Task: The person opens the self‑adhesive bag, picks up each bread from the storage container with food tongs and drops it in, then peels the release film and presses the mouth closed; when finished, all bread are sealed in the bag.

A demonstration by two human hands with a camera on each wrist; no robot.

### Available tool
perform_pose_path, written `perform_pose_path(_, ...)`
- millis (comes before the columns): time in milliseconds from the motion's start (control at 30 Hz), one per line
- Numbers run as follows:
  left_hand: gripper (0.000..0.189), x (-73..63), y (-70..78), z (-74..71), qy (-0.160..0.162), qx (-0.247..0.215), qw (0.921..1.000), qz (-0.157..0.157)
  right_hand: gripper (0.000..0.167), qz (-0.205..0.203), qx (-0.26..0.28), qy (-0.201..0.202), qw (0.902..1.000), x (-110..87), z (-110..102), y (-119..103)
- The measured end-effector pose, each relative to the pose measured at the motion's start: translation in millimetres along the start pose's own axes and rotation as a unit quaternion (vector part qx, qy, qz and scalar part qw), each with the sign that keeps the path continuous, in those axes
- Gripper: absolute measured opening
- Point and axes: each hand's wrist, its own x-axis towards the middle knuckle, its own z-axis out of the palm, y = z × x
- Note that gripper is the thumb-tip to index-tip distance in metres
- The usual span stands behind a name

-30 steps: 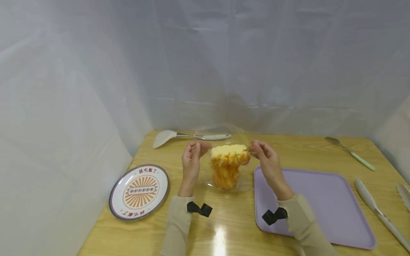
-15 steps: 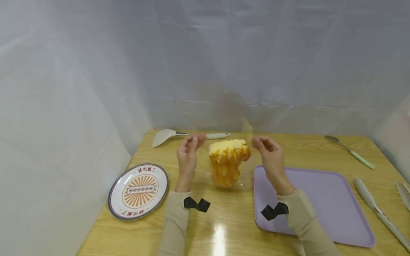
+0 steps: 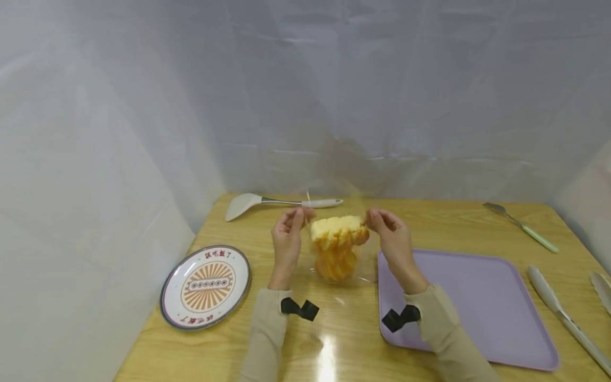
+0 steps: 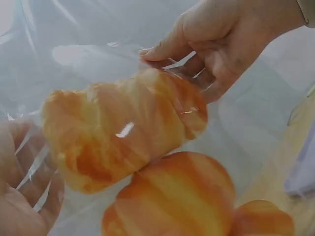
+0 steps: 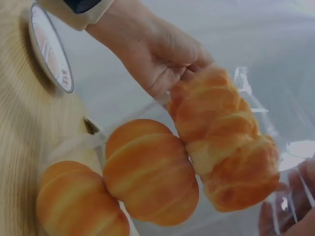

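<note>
Sleeves (image 3: 267, 331) in beige are seen nearest, above a wooden table (image 3: 343, 334), with a printed plate (image 3: 172, 292) set off to the left and a lilac tray (image 3: 477, 307) partly covered by the right forearm. Between these, a clear plastic bag (image 4: 83, 54) is held by both hands: one side is pinched between thumb and fingers of the left hand (image 3: 288, 239), the other is pinched likewise by the right hand (image 3: 393, 241). A ridged loaf (image 3: 338, 232) is seen between the two hands, under the film, and a round bun (image 3: 335, 265) just below it; whether the bag's base is touching the wood cannot be told. The step in hand is judged to be the handling of the bag's upper part, and it is best done with both pinches level, the film drawn apart gently rather than tugged, and the bread left uncrushed. Farther off, a white-handled turner (image 3: 322, 203) and a green-handled spatula (image 3: 539, 239) are laid near the back edge, before a pale hanging sheet (image 3: 382, 95). By the wrist views more is given than by the head view: a second bun (image 5: 81, 199) is shown beyond the first, and glare across the loaf is made plain in the left one; the whole layout is shown from the head alone.
</note>
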Motion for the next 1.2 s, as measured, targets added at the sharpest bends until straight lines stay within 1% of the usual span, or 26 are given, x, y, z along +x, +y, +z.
perform_pose_path(133, 0.013, 2.9, 7.7, 3.7, 0.017, -0.024, 0.9992, 0.028, 0.015, -0.033, 0.046, 0.038, 0.9977, -0.2, 6, -2)
perform_pose_path(200, 0.013, 2.5, 9.1, 6.4, 0.017, -0.025, 0.9991, 0.028, 0.016, -0.040, 0.049, 0.038, 0.9973, -1.6, 9, -1)
perform_pose_path(300, 0.019, -2.1, 5.1, 11.0, 0.010, -0.007, 0.9999, 0.009, 0.014, -0.026, 0.006, 0.019, 0.9995, -5.4, 16, 2)
perform_pose_path(367, 0.026, -5.6, 1.2, 14.0, 0.007, 0.004, 1.0000, 0.004, 0.017, -0.016, -0.027, 0.009, 0.9995, -7.8, 19, 3)
perform_pose_path(433, 0.031, -7.9, -0.4, 16.1, 0.009, 0.006, 0.9999, 0.007, 0.023, -0.002, -0.042, 0.012, 0.9990, -8.6, 21, 4)
perform_pose_path(467, 0.032, -8.3, -0.1, 16.6, 0.014, 0.003, 0.9998, 0.010, 0.024, 0.000, -0.038, 0.017, 0.9991, -8.1, 20, 3)
perform_pose_path(533, 0.028, -8.1, 2.1, 16.0, 0.026, -0.008, 0.9994, 0.019, 0.020, 0.001, -0.020, 0.032, 0.9993, -6.5, 19, 2)
perform_pose_path(633, 0.017, -6.8, 5.5, 12.8, 0.048, -0.021, 0.9985, 0.014, 0.014, -0.002, 0.017, 0.053, 0.9984, -4.9, 14, 1)
perform_pose_path(700, 0.016, -6.4, 5.6, 10.3, 0.055, -0.027, 0.9981, 0.007, 0.015, -0.010, 0.030, 0.061, 0.9976, -5.4, 11, 2)
perform_pose_path(900, 0.019, -6.8, 6.4, 6.2, 0.049, -0.021, 0.9985, -0.013, 0.021, -0.008, 0.064, 0.059, 0.9962, -9.6, 7, 1)
perform_pose_path(1133, 0.016, -4.2, 7.0, 5.8, 0.037, -0.017, 0.9991, -0.010, 0.024, -0.005, 0.071, 0.048, 0.9963, -7.6, 7, -2)
perform_pose_path(1200, 0.016, -4.1, 7.6, 6.1, 0.038, -0.017, 0.9991, -0.011, 0.025, -0.004, 0.078, 0.045, 0.9959, -6.8, 7, -2)
